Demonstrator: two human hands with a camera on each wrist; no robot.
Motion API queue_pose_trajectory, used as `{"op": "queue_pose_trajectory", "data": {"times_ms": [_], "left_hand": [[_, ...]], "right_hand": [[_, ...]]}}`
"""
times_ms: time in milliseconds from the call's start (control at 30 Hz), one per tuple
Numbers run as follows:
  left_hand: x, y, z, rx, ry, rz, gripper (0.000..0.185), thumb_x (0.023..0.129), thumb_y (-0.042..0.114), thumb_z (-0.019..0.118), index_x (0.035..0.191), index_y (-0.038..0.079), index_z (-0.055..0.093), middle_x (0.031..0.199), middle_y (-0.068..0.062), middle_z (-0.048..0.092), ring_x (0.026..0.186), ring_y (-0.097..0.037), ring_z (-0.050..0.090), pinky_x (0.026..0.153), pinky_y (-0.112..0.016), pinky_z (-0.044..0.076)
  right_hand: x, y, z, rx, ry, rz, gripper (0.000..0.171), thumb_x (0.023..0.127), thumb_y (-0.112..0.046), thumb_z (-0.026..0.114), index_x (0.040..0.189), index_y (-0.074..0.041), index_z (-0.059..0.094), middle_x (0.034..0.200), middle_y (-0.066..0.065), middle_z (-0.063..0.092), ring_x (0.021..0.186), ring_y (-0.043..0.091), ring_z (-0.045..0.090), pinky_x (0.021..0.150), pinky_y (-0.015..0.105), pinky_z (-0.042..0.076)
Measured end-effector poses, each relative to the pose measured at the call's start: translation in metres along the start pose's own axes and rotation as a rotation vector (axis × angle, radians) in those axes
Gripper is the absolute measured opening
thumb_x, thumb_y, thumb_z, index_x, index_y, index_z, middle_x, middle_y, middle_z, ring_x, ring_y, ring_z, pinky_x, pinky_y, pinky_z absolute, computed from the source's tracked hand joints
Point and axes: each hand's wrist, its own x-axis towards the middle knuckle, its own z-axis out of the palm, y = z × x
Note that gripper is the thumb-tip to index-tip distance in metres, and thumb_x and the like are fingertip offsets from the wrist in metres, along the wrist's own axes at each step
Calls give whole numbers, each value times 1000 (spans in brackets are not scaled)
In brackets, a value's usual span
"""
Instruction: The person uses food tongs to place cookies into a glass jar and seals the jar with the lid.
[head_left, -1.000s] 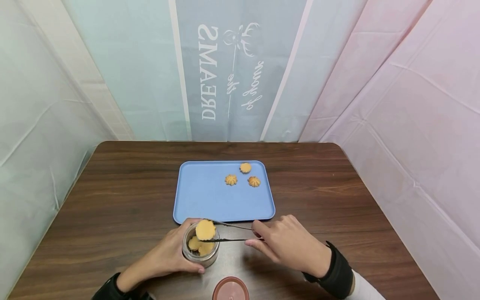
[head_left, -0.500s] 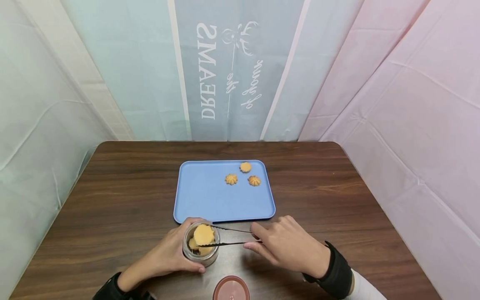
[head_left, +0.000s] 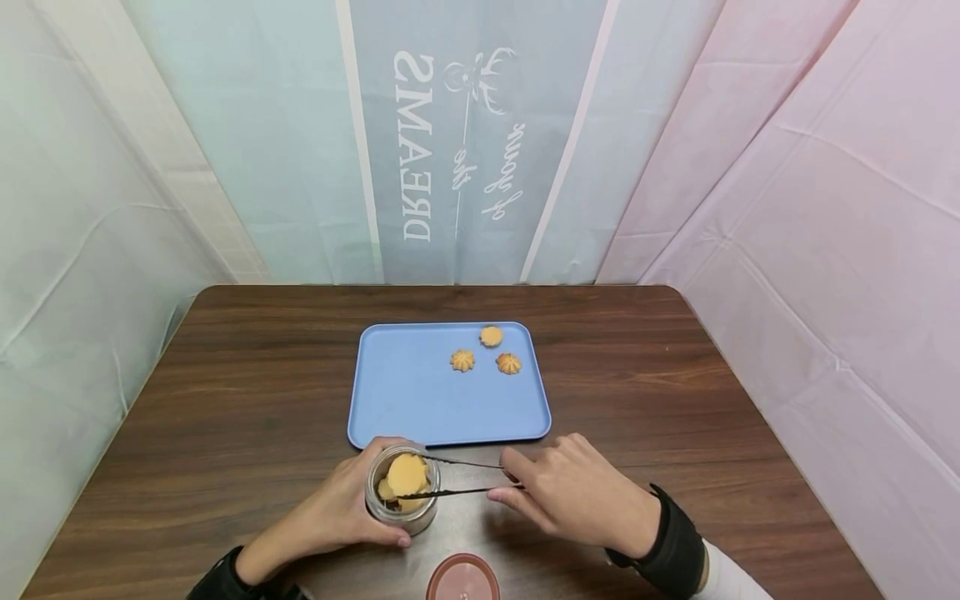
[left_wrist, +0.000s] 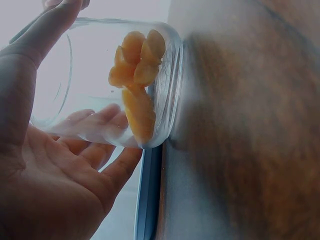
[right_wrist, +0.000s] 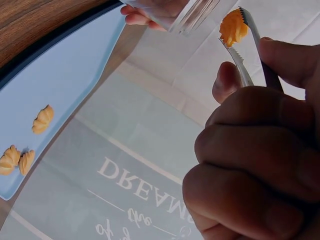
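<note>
A small glass jar (head_left: 401, 497) is gripped by the left hand (head_left: 341, 512), whose fingers (left_wrist: 95, 130) are curled round its wall; the jar stands on the dark wooden surface (head_left: 225, 400), just in front of the near edge of a blue tray (head_left: 420, 392). Several biscuits (left_wrist: 135, 65) are seen inside the jar. Black tongs (head_left: 461, 477) are pinched between the thumb and fingers (right_wrist: 280, 55) of the right hand (head_left: 573, 492), with the fingers closed narrowly on the handles. One biscuit (head_left: 407, 473) is clamped between the tong tips at the mouth of the jar, well ahead of the right fingers and just above the left ones. Three more biscuits (head_left: 486, 352) are laid on the far right part of the tray. A reddish-brown lid (head_left: 462, 579) is seen on the surface, near the jar.
</note>
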Motion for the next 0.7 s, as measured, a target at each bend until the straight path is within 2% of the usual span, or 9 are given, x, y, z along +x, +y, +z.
{"op": "queue_pose_trajectory", "data": {"times_ms": [133, 333, 567, 700], "left_hand": [[0, 0, 0, 0, -3, -1, 98, 63, 36, 103, 143, 15, 51, 130, -1, 68, 115, -17, 67, 98, -34, 55], [0, 0, 0, 19, -6, -6, 97, 63, 38, 103, 143, 16, 51, 128, -1, 69, 114, -21, 68, 98, -36, 55], [0, 1, -1, 34, -9, -19, 99, 65, 39, 102, 146, 16, 50, 133, 3, 67, 116, -21, 68, 98, -37, 55], [1, 0, 0, 29, -7, 9, 99, 64, 37, 103, 145, 15, 51, 134, 1, 66, 117, -22, 67, 99, -36, 55]], "right_hand": [[0, 0, -1, 32, -9, 11, 40, 110, -52, 50, 84, -21, 50, 58, -19, 20, 50, -6, 14, 48, 17, 9], [1, 2, -4, 63, 38, 37, 39, 111, -52, 46, 94, -20, 59, 56, -20, 30, 50, -8, 21, 47, 14, 15], [1, 7, -5, 64, 43, 60, 41, 111, -53, 44, 96, -19, 62, 55, -20, 33, 49, -8, 22, 47, 14, 18], [0, 12, -5, 77, 44, 78, 40, 111, -51, 46, 96, -17, 62, 55, -18, 45, 48, -9, 24, 47, 12, 21]]}}
